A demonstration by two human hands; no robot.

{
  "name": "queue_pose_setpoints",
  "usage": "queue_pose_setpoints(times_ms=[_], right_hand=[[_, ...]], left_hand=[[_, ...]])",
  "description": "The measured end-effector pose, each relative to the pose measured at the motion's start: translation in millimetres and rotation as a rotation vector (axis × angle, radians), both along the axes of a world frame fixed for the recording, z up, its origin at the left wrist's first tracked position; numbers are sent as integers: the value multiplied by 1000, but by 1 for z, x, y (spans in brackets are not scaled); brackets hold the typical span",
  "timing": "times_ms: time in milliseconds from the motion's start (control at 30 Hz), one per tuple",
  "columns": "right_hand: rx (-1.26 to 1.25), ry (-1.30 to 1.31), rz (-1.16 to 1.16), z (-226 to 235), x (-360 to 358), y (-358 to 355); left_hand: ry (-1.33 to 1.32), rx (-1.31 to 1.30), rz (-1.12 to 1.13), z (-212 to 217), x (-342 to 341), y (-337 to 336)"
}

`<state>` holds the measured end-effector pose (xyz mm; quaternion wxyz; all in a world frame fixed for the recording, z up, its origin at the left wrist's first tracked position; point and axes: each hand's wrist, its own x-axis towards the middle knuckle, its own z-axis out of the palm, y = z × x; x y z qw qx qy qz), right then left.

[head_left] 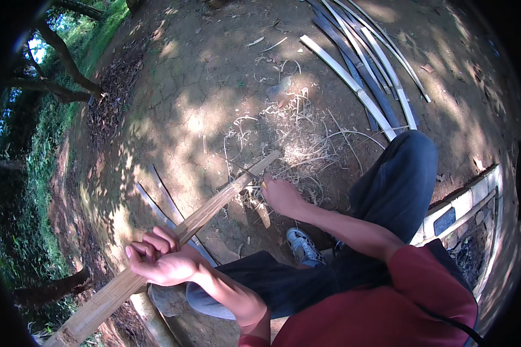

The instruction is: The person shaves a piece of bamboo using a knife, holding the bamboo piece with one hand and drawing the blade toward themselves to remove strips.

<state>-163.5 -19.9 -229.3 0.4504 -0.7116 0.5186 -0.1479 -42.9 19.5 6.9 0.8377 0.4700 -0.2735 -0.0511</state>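
Observation:
A long, pale split bamboo strip (211, 209) runs slantwise from the lower left up to the middle. My left hand (172, 265), palm turned up, has its fingers curled around the strip's lower half. Close to the strip's far end, my right hand (285, 196) grips a knife (264, 185) by its handle, of which a bit of yellow shows. The knife's thin dark blade lies across the strip; how deep its edge bites cannot be made out. Under the far end, curled bamboo shavings (298, 151) litter the ground.
Several long bamboo strips (353, 87) lie at the upper right. Two thinner strips (165, 199) lie on the ground beyond my left hand. My shoe (304, 246) and bent knees are close by. A pale-edged block structure (463, 202) stands at right, tree trunks (63, 55) at left.

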Motion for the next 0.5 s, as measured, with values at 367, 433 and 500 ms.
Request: queue_pose_setpoints(times_ms=[367,433,500], right_hand=[[137,70,-114,-68,-5,-22],[133,36,-144,-50,-1,-11],[99,-126,-74,-30,2,1]], left_hand=[[20,13,9,10,-5,-14],[0,30,14,20,2,-10],[-28,56,67,30,11,-7]])
